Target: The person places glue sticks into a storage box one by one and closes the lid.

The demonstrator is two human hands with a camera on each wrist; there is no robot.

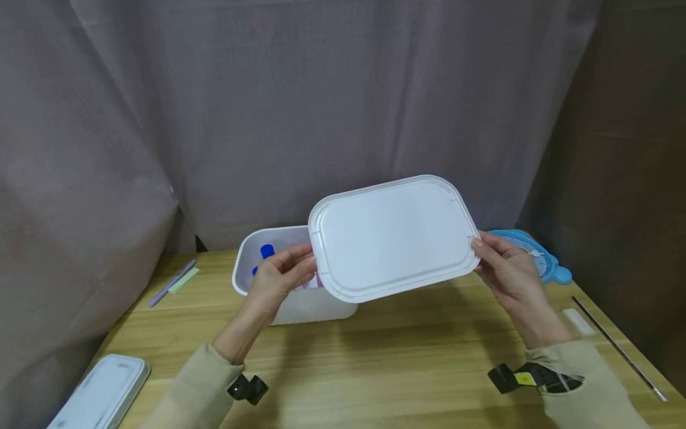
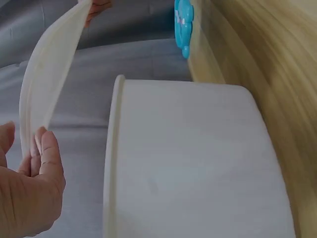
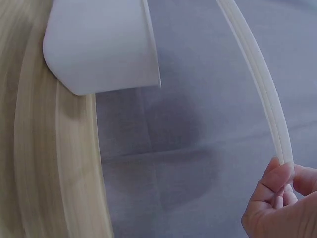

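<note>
both hands' grip on plain white lid (image 1: 393, 235), no legible writing

The wooden table (image 1: 375, 357) carries a white bin (image 1: 300, 304), with a purple pen (image 1: 171, 283) to its left and a metal rod (image 1: 616, 345) well to its right.

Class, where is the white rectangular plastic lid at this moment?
In the head view, the white rectangular plastic lid is held up above the wooden table, left hand and right hand gripping its ends, just right of the open white tub.
</note>
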